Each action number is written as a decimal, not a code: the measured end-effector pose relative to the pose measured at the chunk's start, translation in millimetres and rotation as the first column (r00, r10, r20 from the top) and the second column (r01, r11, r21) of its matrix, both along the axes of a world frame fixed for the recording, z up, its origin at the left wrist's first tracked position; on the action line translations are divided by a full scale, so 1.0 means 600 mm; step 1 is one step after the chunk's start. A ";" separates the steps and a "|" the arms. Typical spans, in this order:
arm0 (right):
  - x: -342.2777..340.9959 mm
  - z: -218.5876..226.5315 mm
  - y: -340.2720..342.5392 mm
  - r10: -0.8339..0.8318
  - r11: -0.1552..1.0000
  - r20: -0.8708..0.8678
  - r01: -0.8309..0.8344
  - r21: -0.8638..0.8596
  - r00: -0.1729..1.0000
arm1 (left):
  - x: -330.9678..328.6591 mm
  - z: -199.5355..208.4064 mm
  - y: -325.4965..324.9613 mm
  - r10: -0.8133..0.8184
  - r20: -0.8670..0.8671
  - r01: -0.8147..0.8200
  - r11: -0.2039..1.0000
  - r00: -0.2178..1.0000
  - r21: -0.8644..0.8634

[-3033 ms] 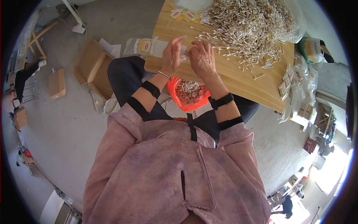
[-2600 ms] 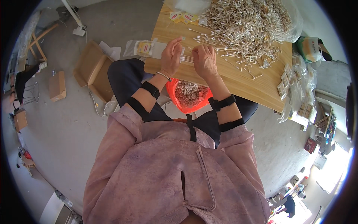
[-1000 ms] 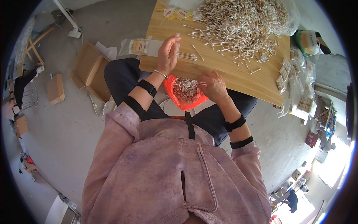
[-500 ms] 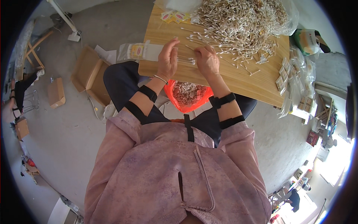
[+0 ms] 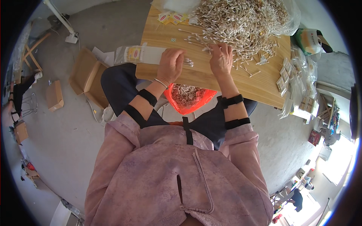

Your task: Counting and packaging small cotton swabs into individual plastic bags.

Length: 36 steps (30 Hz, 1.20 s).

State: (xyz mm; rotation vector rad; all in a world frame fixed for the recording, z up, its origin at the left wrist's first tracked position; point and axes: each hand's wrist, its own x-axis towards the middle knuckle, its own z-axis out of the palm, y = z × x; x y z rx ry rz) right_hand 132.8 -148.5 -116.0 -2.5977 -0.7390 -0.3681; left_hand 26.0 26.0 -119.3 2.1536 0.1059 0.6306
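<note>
My left hand is closed over a small bundle of cotton swabs near the table's front edge. Their white tips stick out on its right side. To the left of that hand lie a white strip of card and a clear bag with a row of swabs and a yellow label. At the near edge of a big heap of loose cotton swabs, my right hand has its fingers bent down among stray swabs. What lies between those fingertips is hidden.
Yellow printed cards lie by the heap on the wooden table. A red bag of swabs hangs open below the front edge. Packed clear bags sit at the right. An open cardboard box stands on the floor at left.
My right hand has moved right and a little away from the left, to the heap's edge. The left hand has lowered slightly and curled over the swabs, uncovering a small pale-green piece on the table.
</note>
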 end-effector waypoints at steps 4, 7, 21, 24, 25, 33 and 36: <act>0.019 0.020 -0.013 0.032 0.994 -0.029 -0.035 -0.105 0.999 | -0.001 0.001 -0.003 -0.013 0.026 0.009 0.991 1.000 0.133; 0.036 0.015 -0.020 0.036 0.990 0.004 -0.035 -0.134 0.999 | -0.002 -0.002 -0.002 -0.025 -0.008 0.025 0.992 1.000 0.120; -0.033 0.006 0.048 0.227 0.971 -0.022 -0.225 0.080 0.974 | -0.005 -0.004 0.000 0.036 0.018 -0.035 0.999 0.999 -0.034; -0.041 0.009 0.046 0.203 0.971 -0.031 -0.197 0.140 0.979 | -0.006 -0.005 0.000 0.049 0.032 -0.046 0.995 0.998 -0.089; -0.040 0.009 0.040 0.150 0.975 -0.023 -0.144 0.172 0.988 | -0.007 -0.006 0.001 0.052 0.032 -0.049 0.995 0.998 -0.090; -0.037 0.000 0.012 0.108 0.988 -0.062 -0.101 0.117 0.992 | -0.004 0.000 0.001 -0.003 0.036 0.002 1.000 0.999 0.017; -0.019 -0.008 0.006 0.032 0.994 -0.053 -0.026 0.110 0.998 | -0.002 -0.001 -0.001 -0.014 0.036 0.011 0.998 0.999 0.065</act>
